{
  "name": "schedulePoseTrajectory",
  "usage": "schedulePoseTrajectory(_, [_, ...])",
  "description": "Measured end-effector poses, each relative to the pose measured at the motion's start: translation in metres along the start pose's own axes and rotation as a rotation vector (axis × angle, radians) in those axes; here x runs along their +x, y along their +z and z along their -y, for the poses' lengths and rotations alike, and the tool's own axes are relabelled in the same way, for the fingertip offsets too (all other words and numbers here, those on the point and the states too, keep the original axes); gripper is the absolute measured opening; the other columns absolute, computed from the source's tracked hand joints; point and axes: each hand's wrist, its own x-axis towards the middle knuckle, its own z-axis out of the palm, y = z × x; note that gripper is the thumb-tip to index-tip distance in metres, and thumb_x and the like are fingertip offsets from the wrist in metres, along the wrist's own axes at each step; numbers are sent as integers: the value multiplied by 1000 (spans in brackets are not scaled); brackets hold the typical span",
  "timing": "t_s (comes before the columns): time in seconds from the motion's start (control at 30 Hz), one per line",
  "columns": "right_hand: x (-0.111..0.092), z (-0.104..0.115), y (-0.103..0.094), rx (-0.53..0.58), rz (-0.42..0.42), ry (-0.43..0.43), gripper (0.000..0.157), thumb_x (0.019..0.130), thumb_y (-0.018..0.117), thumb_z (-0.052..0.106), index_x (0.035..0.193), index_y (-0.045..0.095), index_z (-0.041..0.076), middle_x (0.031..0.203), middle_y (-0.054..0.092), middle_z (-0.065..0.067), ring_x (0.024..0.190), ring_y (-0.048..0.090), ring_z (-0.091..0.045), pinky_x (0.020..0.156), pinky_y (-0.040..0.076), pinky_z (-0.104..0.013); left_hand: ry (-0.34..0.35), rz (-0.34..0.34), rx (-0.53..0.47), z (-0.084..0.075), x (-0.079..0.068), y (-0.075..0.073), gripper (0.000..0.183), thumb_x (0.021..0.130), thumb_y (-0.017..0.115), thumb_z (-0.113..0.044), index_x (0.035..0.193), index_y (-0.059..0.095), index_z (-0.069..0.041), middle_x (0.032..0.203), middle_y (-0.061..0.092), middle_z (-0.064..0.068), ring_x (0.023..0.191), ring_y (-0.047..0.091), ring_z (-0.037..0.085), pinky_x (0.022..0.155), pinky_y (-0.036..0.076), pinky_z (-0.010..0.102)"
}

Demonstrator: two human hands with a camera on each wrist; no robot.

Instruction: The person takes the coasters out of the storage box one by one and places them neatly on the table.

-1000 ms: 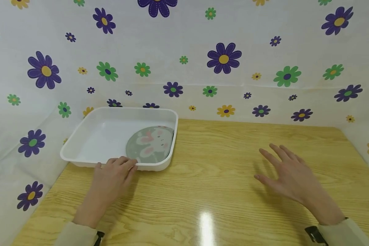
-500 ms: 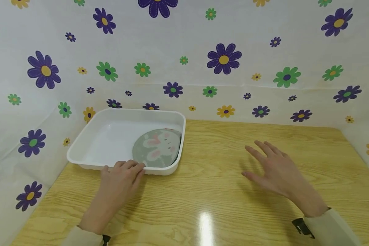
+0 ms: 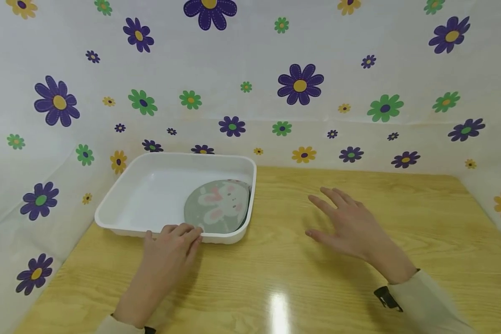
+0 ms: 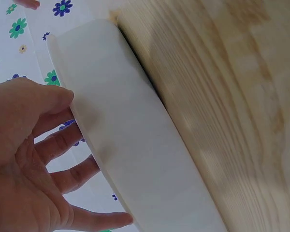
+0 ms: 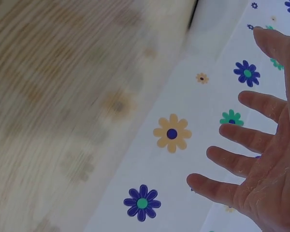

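Observation:
A white rectangular plastic tray (image 3: 144,197) with rounded corners and raised sides stands on the left of the wooden table. Inside, at its right end, lies a round, flat grey-green thing (image 3: 210,211) with a pink-and-white rabbit printed on it. My left hand (image 3: 169,253) grips the tray's near rim, fingers hooked over the edge. The left wrist view shows the thumb (image 4: 63,99) against the outer side of the tray wall. My right hand (image 3: 350,227) hovers above the table to the right of the tray, fingers spread, holding nothing.
Wood-grained table (image 3: 275,260) extends under and around the tray. A white cloth (image 3: 259,51) printed with purple, green and yellow flowers rises behind the table and along both sides. The tray's far side is close to this cloth.
The tray has shifted right and slightly nearer, with my left hand on its rim and the round thing inside. My right hand has moved left, towards the tray.

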Motion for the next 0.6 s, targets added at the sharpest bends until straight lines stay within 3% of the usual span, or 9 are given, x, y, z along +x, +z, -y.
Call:
schedulePoseTrajectory(0.3, [23,18,2,31,14,-56,74,92,64,62,151,50,21,158,45,-16,142,47,-44,104,47,-65,-15,-19,-2,-6,4,3,18,100,66,-25,114,76,-19,112,76,3,107,70,35,84,45,82])
schedulePoseTrajectory(0.6, [56,38,6,72,18,-126,69,94,61,62,150,52,22,157,47,-13,142,50,-40,107,46,-64,-25,7,4,-8,8,2,19,100,67,-26,114,77,-19,111,76,2,105,70,35,81,47,80])
